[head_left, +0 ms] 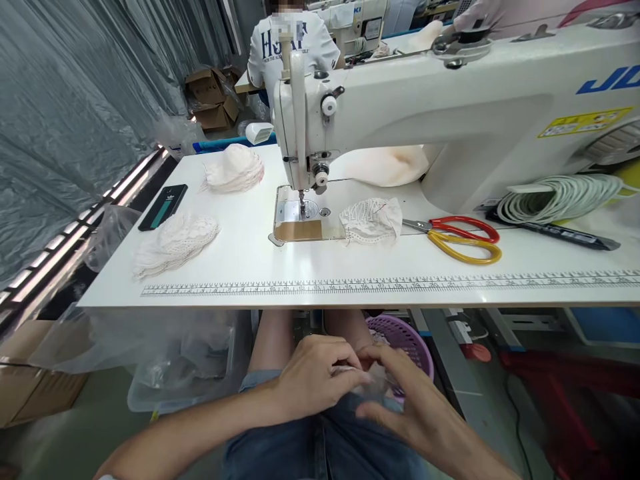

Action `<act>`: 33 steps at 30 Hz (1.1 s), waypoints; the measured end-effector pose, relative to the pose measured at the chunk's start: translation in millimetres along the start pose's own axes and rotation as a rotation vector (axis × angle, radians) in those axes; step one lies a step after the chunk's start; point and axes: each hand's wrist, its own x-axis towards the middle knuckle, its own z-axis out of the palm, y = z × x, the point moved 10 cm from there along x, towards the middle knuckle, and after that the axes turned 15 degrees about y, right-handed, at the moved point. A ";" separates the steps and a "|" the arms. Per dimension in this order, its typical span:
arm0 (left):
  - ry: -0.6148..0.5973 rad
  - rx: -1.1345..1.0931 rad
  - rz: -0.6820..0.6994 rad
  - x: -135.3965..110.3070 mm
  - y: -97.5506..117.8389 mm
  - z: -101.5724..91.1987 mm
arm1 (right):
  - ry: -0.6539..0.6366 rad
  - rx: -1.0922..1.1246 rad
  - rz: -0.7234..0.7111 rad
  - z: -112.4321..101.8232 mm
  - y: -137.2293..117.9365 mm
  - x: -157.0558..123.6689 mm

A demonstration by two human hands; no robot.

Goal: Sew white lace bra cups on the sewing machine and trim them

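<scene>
Over my lap, below the table edge, my left hand [320, 375] pinches a small piece of thin white fabric [376, 387] between thumb and fingers. From the other side my right hand [407, 390] is curved around the same piece, its fingers on the cloth and its thumb lower down. Much of the fabric is hidden by the hands and slightly blurred. On the table above, a gathered white lace piece [373, 221] lies right of the sewing machine's needle plate [295, 212]. Beside it rest scissors [463, 239] with one red and one yellow handle.
The sewing machine [400, 100] spans the table's back. Two lace stacks, one nearer [177, 243] and one farther [235, 168], lie left by a phone [163, 207]. A ruler strip [400, 285] lines the front edge. A purple basket [425, 350] stands below. Another person [293, 50] sits ahead.
</scene>
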 end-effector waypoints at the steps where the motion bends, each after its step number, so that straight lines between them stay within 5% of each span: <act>1: -0.030 -0.033 -0.074 -0.9 -5.4 -1.2 | -0.029 0.042 0.036 7.0 -4.5 5.5; 7: -0.136 -0.402 -0.409 -14.8 -39.2 -5.9 | -0.315 0.448 0.223 37.1 -7.6 16.0; 13: -0.250 -0.615 -0.655 -31.5 -61.0 7.6 | -0.395 0.593 0.388 43.3 -7.7 11.9; 33: -0.206 -0.584 -0.567 -30.3 -63.4 -9.4 | -0.366 0.464 0.352 45.1 -8.8 21.5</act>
